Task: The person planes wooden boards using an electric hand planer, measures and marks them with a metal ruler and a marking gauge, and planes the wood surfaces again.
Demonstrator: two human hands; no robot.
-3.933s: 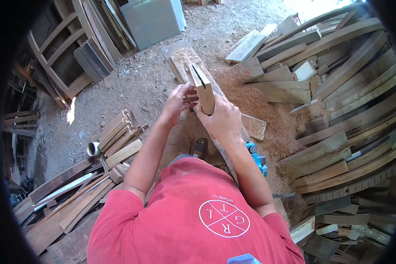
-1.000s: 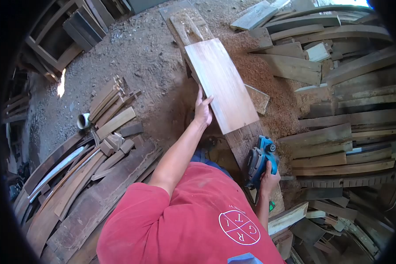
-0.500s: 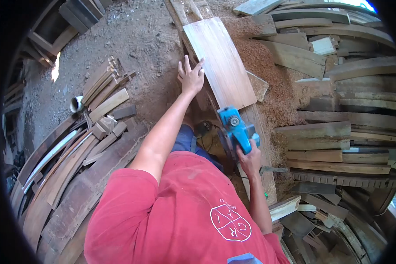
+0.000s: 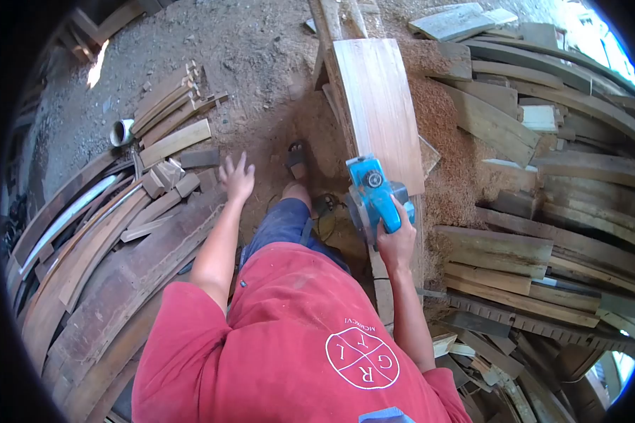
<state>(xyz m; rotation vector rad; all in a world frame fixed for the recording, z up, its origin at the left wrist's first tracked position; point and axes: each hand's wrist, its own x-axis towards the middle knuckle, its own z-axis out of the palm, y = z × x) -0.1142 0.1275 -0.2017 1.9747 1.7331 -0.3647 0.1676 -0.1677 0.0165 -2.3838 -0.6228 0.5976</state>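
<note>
My right hand [image 4: 396, 236] is wrapped round the rear handle of a blue electric hand planer [image 4: 375, 194]. The planer's front end overlaps the near end of a light wooden board [image 4: 379, 106], which lies lengthwise on a long narrow bench [image 4: 331, 42]. Off to the left, my left hand [image 4: 238, 178] is in the air with its fingers spread, holding nothing. It is apart from the board and nearest to the stacked timber offcuts.
Reddish wood shavings [image 4: 434, 106] lie heaped right of the bench. Stacked planks [image 4: 501, 250] fill the right side. At the left are wood offcuts [image 4: 173, 141], a white pipe [image 4: 121, 132] and a wide dark plank [image 4: 134, 282]. My sandalled foot [image 4: 296, 158] stands on the dirt floor.
My left hand has moved away from the board's left edge, out to the left and down. My right hand still holds the planer at the board's near end. The camera view has shifted slightly.
</note>
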